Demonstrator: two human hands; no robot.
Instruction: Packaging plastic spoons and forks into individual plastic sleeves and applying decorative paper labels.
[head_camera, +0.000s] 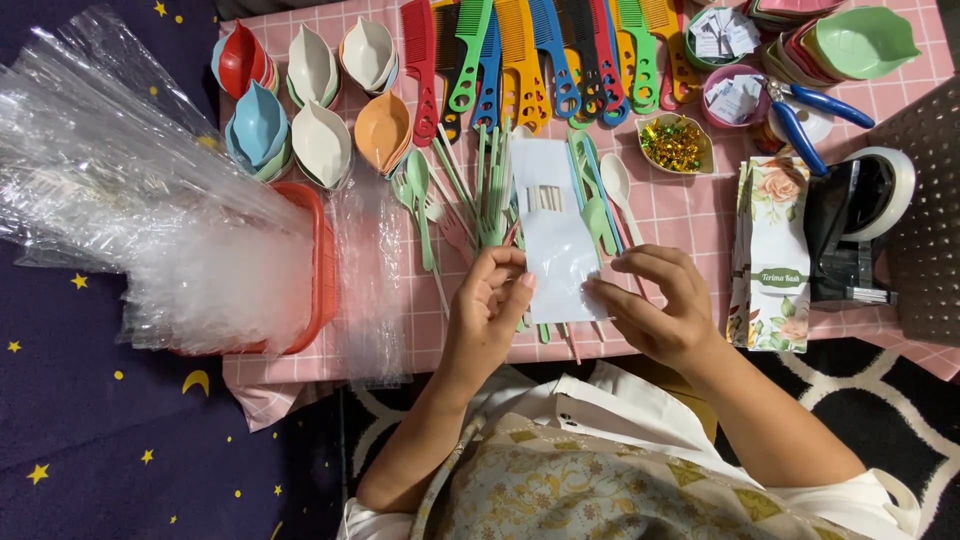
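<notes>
**Two hands holding a clear packet over a crowded tabletop**

Patterned cloth and white sleeves of the person fill the bottom edge, nearest the viewer. At far left, a stack of clear plastic bags (130, 190) spills from a red basket (322, 262). Beside it stand leaf-shaped bowls (320, 140) in red, blue, white and orange. Left hand (490, 305): fingers curled, pinching the lower left edge of a small clear packet (553, 235) with a white insert. The packet lies over pastel spoons and forks (480, 180) on the pink checked tabletop (680, 215). Right hand (655, 300): fingers closed on the packet's lower right edge. Above, coloured combs (540, 60) lie in a row. Further right are a dish of gold trinkets (674, 143), blue-handled pliers (800, 115), floral paper bags (775, 250) and a black tape dispenser (860, 225).
</notes>
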